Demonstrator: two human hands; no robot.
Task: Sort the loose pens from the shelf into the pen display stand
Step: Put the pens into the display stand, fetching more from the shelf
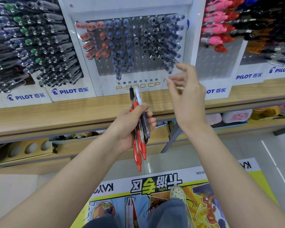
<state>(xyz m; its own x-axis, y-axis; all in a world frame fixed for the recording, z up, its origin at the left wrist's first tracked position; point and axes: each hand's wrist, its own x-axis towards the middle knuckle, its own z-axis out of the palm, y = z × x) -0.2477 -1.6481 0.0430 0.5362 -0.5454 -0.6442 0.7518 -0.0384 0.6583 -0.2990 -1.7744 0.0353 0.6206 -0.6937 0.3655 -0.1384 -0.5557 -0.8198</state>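
The left hand (130,127) is gripping a bunch of pens (137,145) in front of the wooden shelf (56,116); its fingers are curling round them; red ones are poking out at the bottom, and a black one and a white one are sticking up at the top. The right hand (186,92) is hanging in the air just beside the bottom right corner of the pen display stand (138,91); its fingers are loose and spread, and it is holding nothing; one fingertip is sitting very near the lowest blue pens. The stand is standing on the shelf; red pens (92,45) are sitting in its left side, blue pens (122,46) next to them, black pens (153,40) further right. More pen stands (31,46) are standing on both sides; a bright poster (155,186) is lying on the floor below.
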